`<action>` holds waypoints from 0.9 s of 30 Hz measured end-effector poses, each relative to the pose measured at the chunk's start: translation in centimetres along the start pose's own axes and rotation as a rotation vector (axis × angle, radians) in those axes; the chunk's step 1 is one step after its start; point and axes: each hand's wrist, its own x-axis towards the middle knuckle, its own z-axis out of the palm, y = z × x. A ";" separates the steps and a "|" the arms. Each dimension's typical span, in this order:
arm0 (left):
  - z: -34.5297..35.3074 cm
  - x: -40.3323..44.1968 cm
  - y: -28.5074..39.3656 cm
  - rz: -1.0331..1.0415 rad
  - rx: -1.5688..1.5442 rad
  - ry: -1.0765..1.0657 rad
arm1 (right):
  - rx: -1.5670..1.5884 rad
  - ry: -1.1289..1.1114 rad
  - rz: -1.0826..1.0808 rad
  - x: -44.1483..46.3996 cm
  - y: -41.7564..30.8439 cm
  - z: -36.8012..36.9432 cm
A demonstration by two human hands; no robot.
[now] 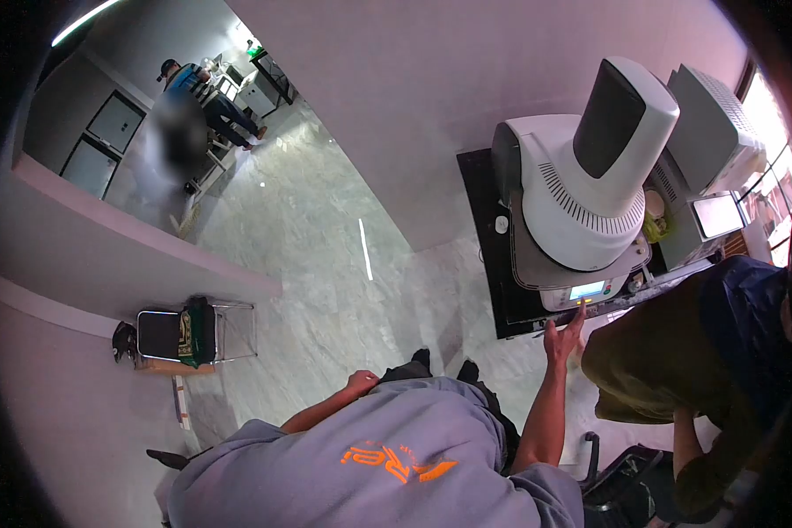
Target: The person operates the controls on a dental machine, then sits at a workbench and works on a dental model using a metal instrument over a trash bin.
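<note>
My right hand [565, 336] reaches up to the control panel [587, 292] of a large white machine. Its fingers are apart, and one stretched finger is at the buttons under the small lit screen [587, 289]. The machine [581, 207] has a rounded, vented body and a tall head with a dark face, and it stands on a black-topped table [480, 207]. Near my thigh, low in front of my grey shirt [326, 466], rests my left hand [361, 383]. Its fingers look curled, and I see nothing in them.
A person in a dark top [678, 352] is close on my right, beside a black chair [634, 484]. Another grey machine [713, 132] stands behind the white one. To the left is a metal-framed chair [167, 334] with dark cloth. Farther off, a person [207, 97] bends at a bench.
</note>
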 end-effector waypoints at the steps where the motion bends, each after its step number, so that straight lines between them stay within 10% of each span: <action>1: 0.0 0.0 -0.1 0.006 0.002 -0.006 | 0.095 -0.004 0.005 -0.2 -0.4 0.2; 27: 0.5 0.5 -1.3 0.046 -0.023 0.010 | 0.142 0.064 0.185 0.2 2.9 1.0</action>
